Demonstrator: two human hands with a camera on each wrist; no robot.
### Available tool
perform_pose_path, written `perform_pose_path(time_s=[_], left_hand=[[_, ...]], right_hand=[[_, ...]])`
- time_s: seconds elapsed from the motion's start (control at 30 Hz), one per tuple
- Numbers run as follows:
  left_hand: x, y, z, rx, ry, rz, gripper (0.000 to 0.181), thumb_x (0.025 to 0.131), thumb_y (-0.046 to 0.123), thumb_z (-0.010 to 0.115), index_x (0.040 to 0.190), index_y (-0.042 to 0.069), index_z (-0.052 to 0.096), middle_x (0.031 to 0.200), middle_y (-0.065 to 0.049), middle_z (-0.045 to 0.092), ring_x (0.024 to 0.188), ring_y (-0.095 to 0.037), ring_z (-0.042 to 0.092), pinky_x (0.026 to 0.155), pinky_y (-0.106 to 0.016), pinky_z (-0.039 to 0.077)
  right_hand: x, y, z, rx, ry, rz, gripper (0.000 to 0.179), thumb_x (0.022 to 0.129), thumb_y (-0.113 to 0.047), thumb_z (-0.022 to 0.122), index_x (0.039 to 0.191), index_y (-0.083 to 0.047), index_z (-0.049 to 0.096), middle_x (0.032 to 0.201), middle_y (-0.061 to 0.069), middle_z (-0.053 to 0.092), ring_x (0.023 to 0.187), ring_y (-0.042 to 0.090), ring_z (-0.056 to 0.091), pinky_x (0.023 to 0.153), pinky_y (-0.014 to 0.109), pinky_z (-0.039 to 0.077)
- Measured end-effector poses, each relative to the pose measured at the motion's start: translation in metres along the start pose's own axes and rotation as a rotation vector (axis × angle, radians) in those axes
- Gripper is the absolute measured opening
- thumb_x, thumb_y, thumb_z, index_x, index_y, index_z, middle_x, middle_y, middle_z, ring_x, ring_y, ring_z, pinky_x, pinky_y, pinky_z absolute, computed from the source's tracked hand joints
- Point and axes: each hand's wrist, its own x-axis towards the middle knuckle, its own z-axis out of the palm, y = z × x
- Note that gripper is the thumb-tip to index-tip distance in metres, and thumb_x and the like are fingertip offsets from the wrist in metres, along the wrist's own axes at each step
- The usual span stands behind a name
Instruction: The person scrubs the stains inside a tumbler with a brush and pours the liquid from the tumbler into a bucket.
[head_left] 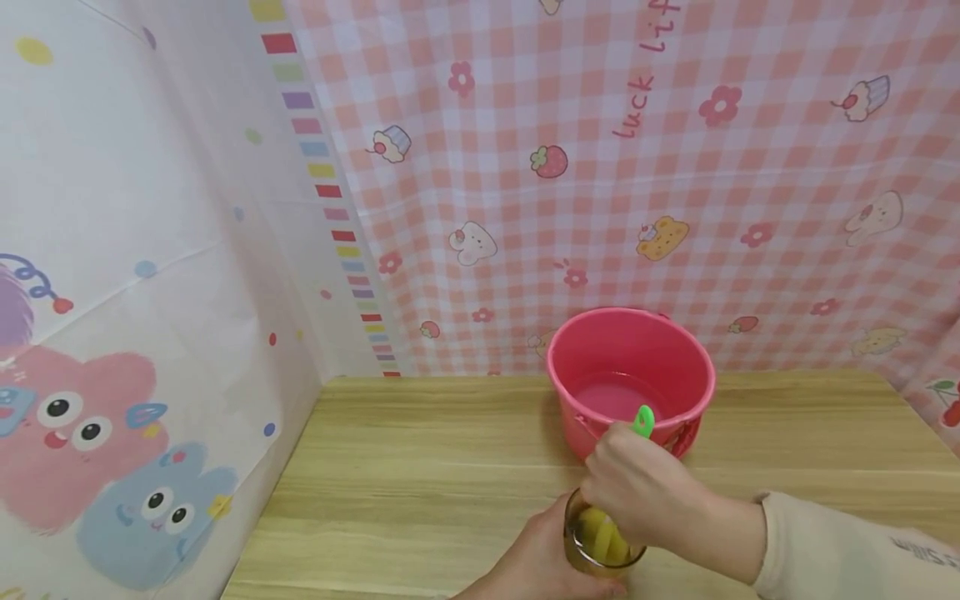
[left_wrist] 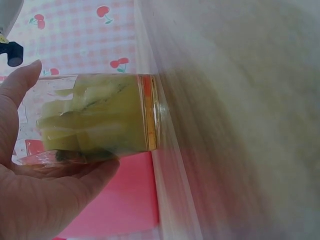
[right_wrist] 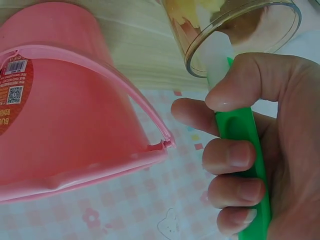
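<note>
My left hand [head_left: 536, 554] holds a clear glass [left_wrist: 151, 117] near the front of the table, thumb on one side and fingers on the other. Pale yellow-green chunks [left_wrist: 100, 120] and some liquid sit inside it. Above the glass, my right hand [head_left: 648, 492] grips the green handle [right_wrist: 242, 125] of a knife-like utensil in its fist. The utensil's whitish flat end [right_wrist: 215, 52] reaches down through the glass's mouth; its tip is hidden among the chunks. In the head view the handle's green end [head_left: 643, 421] pokes up past the fist.
Just behind the hands stands a pink bucket [head_left: 622, 350], its handle [right_wrist: 135, 95] hanging down its side. The wood-grain table [head_left: 405, 475] backs onto a pink checked cloth [head_left: 510, 208]. On the left hangs a white cartoon-printed sheet [head_left: 187, 333].
</note>
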Motion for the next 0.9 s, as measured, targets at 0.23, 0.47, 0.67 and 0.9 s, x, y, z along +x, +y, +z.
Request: perform_pose_path(time_s=[0.23,0.47,0.67,0.9], left_hand=[[0.0,0.001,0.001,-0.015,-0.004,-0.014,0.087,0.077,0.028,0.095,0.148,0.038,0.046,0.13,0.019,0.063,0.116,-0.003,0.059,0.104,-0.024,0.048],[0.0,0.002,0.001,0.01,0.006,0.004,0.087,0.076,0.025,0.096,0.148,0.037,0.048,0.129,0.019,0.063,0.115,-0.001,0.059,0.105,-0.023,0.048],[-0.001,0.002,0.001,0.026,0.018,0.031,0.088,0.076,0.025,0.097,0.148,0.037,0.048,0.129,0.019,0.063,0.115,-0.001,0.059,0.105,-0.024,0.048],[-0.001,0.0,-0.001,-0.031,-0.009,0.007,0.085,0.076,0.031,0.095,0.146,0.038,0.049,0.127,0.017,0.065,0.113,-0.003,0.061,0.103,-0.024,0.048]], right_hand=[[-0.005,0.0,-0.002,0.0,-0.045,0.022,0.02,0.07,-0.027,0.071,0.059,-0.013,0.065,0.055,0.006,0.061,0.052,0.031,0.058,0.049,0.033,0.044],[-0.009,-0.001,-0.009,-0.03,-0.088,0.041,0.028,0.07,-0.029,0.071,0.055,-0.012,0.055,0.05,0.004,0.052,0.047,0.022,0.049,0.048,0.031,0.043],[-0.012,0.0,-0.016,-0.015,-0.085,0.072,0.033,0.071,-0.023,0.069,0.055,-0.014,0.042,0.05,0.001,0.039,0.048,0.018,0.033,0.048,0.028,0.032],[-0.008,-0.002,-0.021,-0.011,-0.088,0.074,0.032,0.072,-0.026,0.069,0.055,-0.013,0.046,0.049,0.002,0.04,0.046,0.019,0.036,0.048,0.028,0.034]])
